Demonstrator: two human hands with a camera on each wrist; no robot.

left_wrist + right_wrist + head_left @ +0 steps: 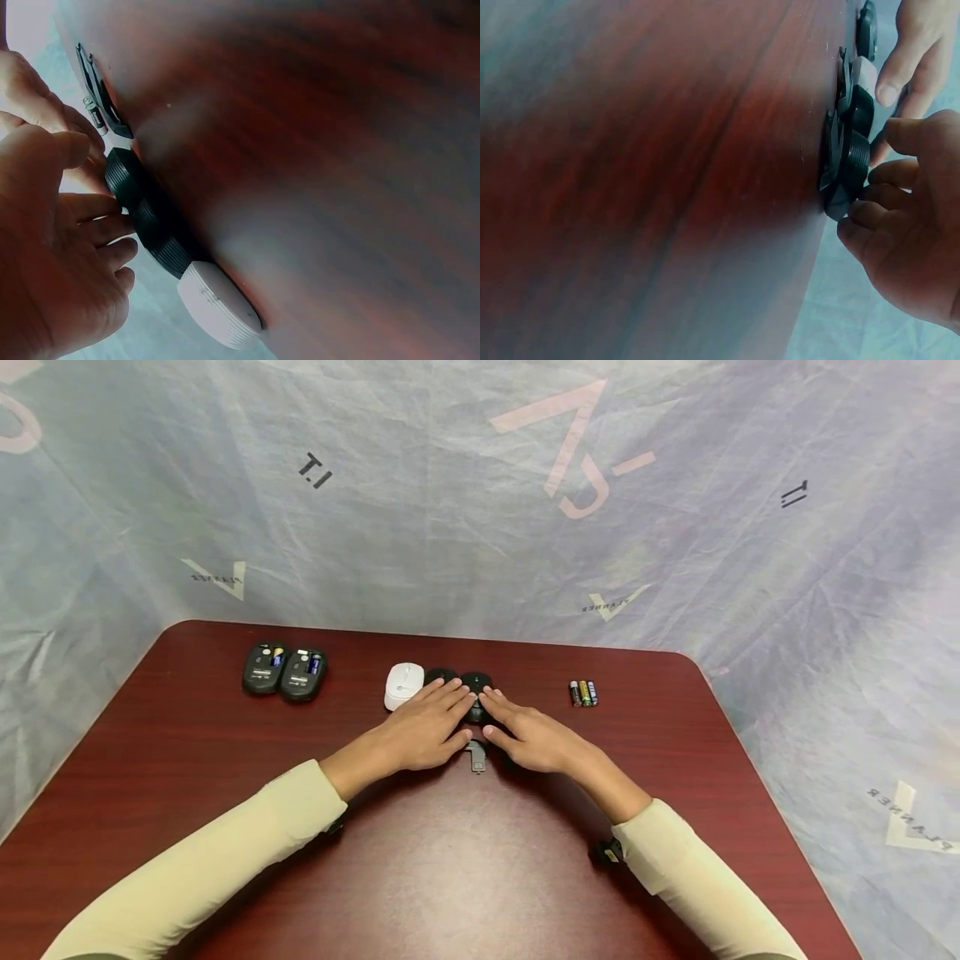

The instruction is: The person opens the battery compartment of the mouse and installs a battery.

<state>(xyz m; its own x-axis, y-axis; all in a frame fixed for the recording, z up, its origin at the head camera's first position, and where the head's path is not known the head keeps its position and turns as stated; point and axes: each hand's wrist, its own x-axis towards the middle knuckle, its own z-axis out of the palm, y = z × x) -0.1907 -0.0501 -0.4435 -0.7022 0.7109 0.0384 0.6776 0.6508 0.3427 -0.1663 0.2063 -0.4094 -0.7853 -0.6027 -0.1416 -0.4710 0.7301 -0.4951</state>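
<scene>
Black mice (477, 680) (partly covered) lie beneath left grip (426, 727) and right grip (536, 739).

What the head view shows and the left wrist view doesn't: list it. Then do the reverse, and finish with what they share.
Only the head view: the pair of upturned black mice at the far left of the table, and both pale sleeves.

Only the left wrist view: the palm side of the left hand and the ribbed sides of the row of black mice.

Both: the two hands, the right hand included, the white mouse beside that row, and loose batteries, mostly hidden at the wrist.
</scene>
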